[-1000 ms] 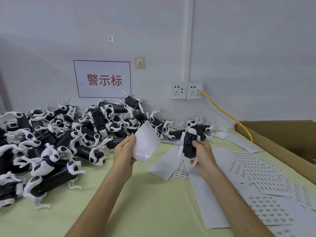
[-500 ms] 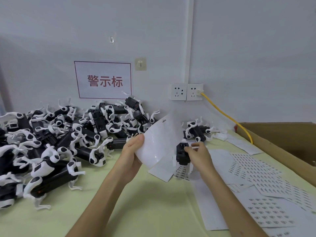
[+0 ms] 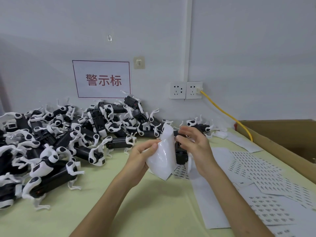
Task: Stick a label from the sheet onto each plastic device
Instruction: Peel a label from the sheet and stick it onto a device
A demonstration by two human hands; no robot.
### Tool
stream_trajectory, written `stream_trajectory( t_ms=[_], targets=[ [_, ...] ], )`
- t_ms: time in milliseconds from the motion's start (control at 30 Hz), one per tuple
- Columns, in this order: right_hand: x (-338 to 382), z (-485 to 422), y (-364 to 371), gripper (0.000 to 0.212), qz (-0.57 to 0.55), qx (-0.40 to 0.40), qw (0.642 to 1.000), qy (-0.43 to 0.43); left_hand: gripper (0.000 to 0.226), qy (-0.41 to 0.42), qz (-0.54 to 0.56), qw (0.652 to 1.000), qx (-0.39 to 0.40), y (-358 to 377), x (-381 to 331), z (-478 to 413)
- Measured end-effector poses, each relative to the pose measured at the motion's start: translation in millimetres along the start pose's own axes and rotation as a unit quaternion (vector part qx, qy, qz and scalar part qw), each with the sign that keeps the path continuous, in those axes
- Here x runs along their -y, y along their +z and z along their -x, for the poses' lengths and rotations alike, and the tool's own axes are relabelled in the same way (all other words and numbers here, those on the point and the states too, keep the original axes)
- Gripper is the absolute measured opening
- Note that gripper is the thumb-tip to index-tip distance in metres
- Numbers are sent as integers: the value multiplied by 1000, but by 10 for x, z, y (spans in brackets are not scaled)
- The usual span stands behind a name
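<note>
**Sheet in my left hand, one device at my right**

The pale green desk [image 3: 153, 211] runs under both my arms. A brown cardboard box [image 3: 282, 134] lies along its right edge. A heap of black-and-white plastic devices [image 3: 68, 142] covers the left half, up to the far edge by the wall. Flat label sheets [image 3: 265, 171], printed with rows of small dark labels, overlap across the right side down to the near edge.

Above the middle of the desk my left hand [image 3: 140, 158] grips a glossy white sheet [image 3: 162, 159]. Its fingers [image 3: 151, 145] are curled round the sheet's left side, and the sheet bows upward in a curl. My right hand [image 3: 196, 147] is just beside the sheet's right edge, with its fingers spread and blurred. One black device [image 3: 181, 155] sits between the sheet and that palm. I cannot tell whether those fingers hold it.
</note>
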State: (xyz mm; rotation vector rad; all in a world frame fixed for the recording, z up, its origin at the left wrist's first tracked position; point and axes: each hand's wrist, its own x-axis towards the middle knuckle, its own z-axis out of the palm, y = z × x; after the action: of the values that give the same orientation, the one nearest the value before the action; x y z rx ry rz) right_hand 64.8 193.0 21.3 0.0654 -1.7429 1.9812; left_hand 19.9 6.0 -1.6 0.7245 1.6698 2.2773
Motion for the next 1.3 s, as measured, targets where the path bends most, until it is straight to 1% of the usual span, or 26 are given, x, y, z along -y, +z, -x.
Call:
stream_trajectory(
  t_ms=[100, 167, 233, 333, 367, 400, 433, 500, 600, 633, 667, 767, 800, 867, 967, 1133, 1200, 1300],
  targets=[
    [-11, 20, 40, 35, 44, 43, 998, -30, 23, -3, 33, 999, 26, 4, -4, 6],
    [-31, 40, 79, 38, 64, 53, 996, -31, 28, 0, 64, 997, 34, -2, -21, 9],
    [-41, 46, 92, 40, 52, 59, 997, -21, 36, 1, 86, 995, 55, -13, -28, 16],
    [-39, 49, 75, 46, 30, 91, 995, -4, 34, -8, 96, 990, 104, -7, -37, 26],
    [-35, 51, 71, 45, 31, 99, 995, -6, 37, -16, 105, 987, 118, -7, -48, 30],
    [-34, 52, 69, 43, 36, 101, 994, -16, 46, -26, 118, 984, 132, -6, -65, 37],
    [-31, 54, 69, 40, 45, 99, 994, -32, 60, -36, 133, 980, 146, -13, -74, 39],
    [-33, 52, 62, 33, 79, 83, 990, -78, 85, -51, 147, 976, 151, -8, -96, 50],
    [-48, 51, 48, 27, 139, 72, 978, -134, 106, -60, 91, 989, 105, 47, -99, 53],
    [-57, 53, 50, 24, 159, 71, 974, -147, 109, -64, 78, 991, 91, 62, -98, 52],
    [-67, 57, 58, 21, 178, 68, 969, -155, 105, -67, 71, 991, 86, 72, -95, 51],
    [-98, 74, 84, 16, 212, 58, 962, -159, 62, -81, 60, 989, 106, 57, -77, 52],
    [-107, 77, 90, 15, 216, 58, 962, -160, 51, -82, 64, 989, 109, 35, -59, 43],
    [-118, 86, 105, 13, 225, 63, 959, -162, 39, -71, 66, 988, 121, -9, -4, 3],
    [-143, 100, 131, 15, 251, 66, 950, -176, 36, -58, 52, 991, 113, -8, 31, -28],
    [-176, 95, 153, 23, 263, 44, 936, -231, 48, -37, 43, 994, 92, -30, 46, -48],
    [-180, 96, 157, 24, 267, 34, 927, -259, 46, -38, 57, 993, 92, -20, 35, -47],
    [-177, 100, 174, 26, 278, 21, 919, -278, 41, -32, 63, 993, 91, 1, 40, -33]
  ],
)
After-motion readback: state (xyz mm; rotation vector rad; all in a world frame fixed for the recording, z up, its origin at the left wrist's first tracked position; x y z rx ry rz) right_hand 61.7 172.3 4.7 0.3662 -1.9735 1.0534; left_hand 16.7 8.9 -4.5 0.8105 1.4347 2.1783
